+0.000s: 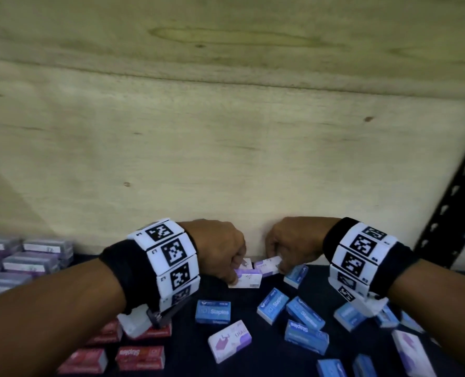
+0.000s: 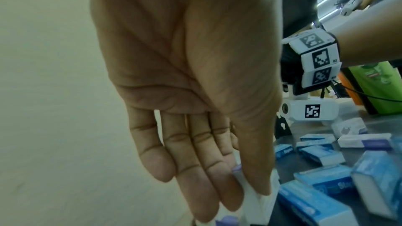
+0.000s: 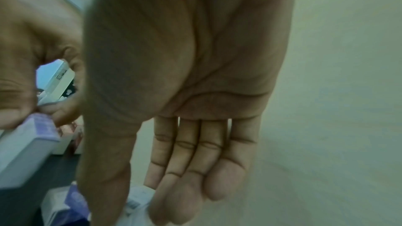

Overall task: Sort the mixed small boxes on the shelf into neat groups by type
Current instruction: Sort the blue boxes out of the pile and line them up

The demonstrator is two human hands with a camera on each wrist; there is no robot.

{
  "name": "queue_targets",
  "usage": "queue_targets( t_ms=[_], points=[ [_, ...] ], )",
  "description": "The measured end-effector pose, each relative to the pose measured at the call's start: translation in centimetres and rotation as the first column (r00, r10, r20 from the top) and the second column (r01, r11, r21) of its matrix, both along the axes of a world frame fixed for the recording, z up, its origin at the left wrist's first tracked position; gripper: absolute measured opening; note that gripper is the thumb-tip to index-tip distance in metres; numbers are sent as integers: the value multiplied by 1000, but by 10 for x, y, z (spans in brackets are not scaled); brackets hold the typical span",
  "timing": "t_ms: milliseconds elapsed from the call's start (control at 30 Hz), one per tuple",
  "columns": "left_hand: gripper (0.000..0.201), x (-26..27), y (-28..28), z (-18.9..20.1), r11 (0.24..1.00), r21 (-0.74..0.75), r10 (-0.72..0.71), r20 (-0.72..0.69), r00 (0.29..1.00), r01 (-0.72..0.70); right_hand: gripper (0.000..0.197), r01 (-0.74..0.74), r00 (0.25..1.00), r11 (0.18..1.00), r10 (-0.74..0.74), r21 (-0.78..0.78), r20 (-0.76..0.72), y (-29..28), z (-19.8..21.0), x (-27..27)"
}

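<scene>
Plywood back wall [image 1: 226, 145] behind a dark shelf [image 1: 253, 349], seen from the head camera. We have both hands at the back edge, close together. Left hand [image 1: 220, 248] pinches a white-purple box [image 1: 246, 278]; right hand [image 1: 288, 246] pinches a second white-purple box [image 1: 268, 265] just beside it, the two nearly end to end, long axes running left-right along the wall. Grouped purple boxes [image 1: 22, 257] sit far left, so our left hand is the nearer one to that pile. Red boxes [image 1: 139, 355] lie front left; blue boxes [image 1: 294, 314] are scattered under and in front of our right wrist; one more loose white-purple box [image 1: 230, 341] lies front centre, angled.

Left wrist view: fingers [image 2: 195, 169] point down with the thumb closing on a white box with a purple corner [image 2: 104, 204]; the grip is partly hidden. Blue boxes [image 2: 315, 209] lie to the right on the shelf.

Right wrist view: fingers [image 3: 195, 178] reach down toward a white-purple box [image 3: 63, 207] below the thumb. Contact is blurred here, so we judge the pinch from the head view. The other hand's box [image 3: 23, 152] shows at left.

We judge both boxes should travel leftward.
</scene>
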State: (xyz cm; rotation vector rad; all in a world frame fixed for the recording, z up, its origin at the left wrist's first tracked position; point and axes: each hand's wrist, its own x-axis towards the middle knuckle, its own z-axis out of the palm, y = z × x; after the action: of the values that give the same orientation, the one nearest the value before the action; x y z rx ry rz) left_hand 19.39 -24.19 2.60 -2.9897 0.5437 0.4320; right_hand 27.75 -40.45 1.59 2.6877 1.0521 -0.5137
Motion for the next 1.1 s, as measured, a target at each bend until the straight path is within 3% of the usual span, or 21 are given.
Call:
queue_targets(
  t_ms=[100, 300, 567, 700, 1100],
  points=[
    [21, -15, -6, 11, 1000, 1, -13, -17, 1000, 13, 29, 18, 998, 1000, -17, -18, 58, -15, 20, -10],
    [23, -46, -56, 20, 985, -41, -167, -17, 986, 166, 27, 199, 976, 978, -193, -58, 105, -83, 46, -48],
    [24, -75, -149, 0, 905, -94, -416, 18, 909, 416, 24, 417, 908, 894, -402, -166, 119, -178, 39, -107],
    [23, -77, -178, -6, 899, -103, -428, 5, 904, 426, 34, 472, 882, 850, -460, -233, 106, -204, 31, -130],
    [18, -64, -212, -26, 922, -143, -371, -50, 927, 361, 39, 530, 835, 789, -550, -310, 28, -224, 5, -148]
  ],
)
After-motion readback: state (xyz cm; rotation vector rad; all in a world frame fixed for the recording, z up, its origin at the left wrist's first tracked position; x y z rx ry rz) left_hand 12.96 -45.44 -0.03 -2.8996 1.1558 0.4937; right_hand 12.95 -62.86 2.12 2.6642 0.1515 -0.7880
